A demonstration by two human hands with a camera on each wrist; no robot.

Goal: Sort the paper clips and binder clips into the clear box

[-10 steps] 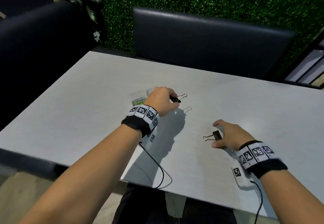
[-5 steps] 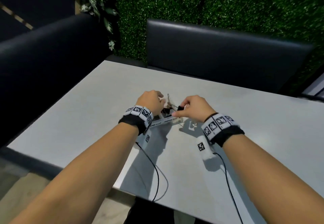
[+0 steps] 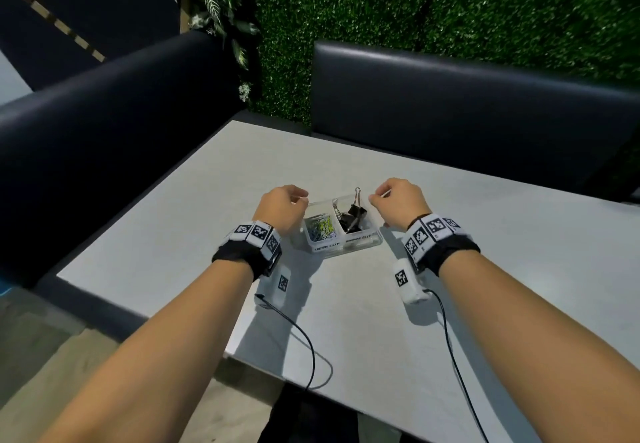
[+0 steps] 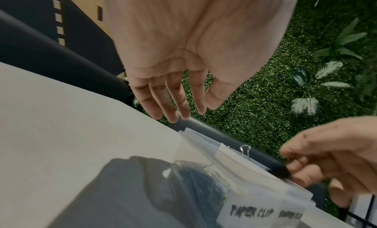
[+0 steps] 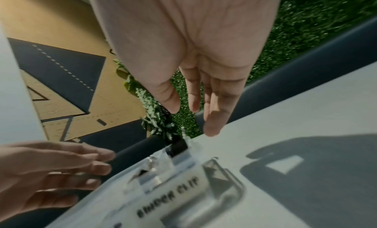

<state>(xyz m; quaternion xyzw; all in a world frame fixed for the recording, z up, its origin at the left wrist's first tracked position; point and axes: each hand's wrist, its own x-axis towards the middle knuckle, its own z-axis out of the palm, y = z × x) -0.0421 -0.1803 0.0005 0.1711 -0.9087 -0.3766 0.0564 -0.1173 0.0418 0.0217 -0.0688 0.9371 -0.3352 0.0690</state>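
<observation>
Stretching forward from the bottom of the head view, two bare forearms reach over the pale grey tabletop (image 3: 485, 252), each wrist wrapped in a black band set with black-and-white marker squares and trailing a thin black cable (image 3: 313, 352) back toward the near edge. Beyond the bands, the left hand (image 3: 282, 205) and the right hand (image 3: 398, 200) hang on either side of the small clear plastic box (image 3: 346, 243), just beside its walls. Neither hand holds anything: the wrist views show the fingers of both nearly straight and relaxed, thumbs apart from them, hovering off the table. Whether either hand touches the box cannot be told.

The clear box sits on the table between the hands, split into two compartments. Its left compartment, labelled "PAPER CLIP" on a white strip, holds a heap of coloured wire paper clips (image 3: 320, 226), yellow-green and blue. Its right compartment, labelled "BINDER CLIP", holds the black binder clips (image 3: 351, 217), one with its silver wire handles standing upright above the rim.

Farther off, dark padded bench backs (image 3: 467, 96) line the far and left sides of the table, and behind them rises a green artificial hedge wall (image 3: 450, 2) with leafy plants at its left.
</observation>
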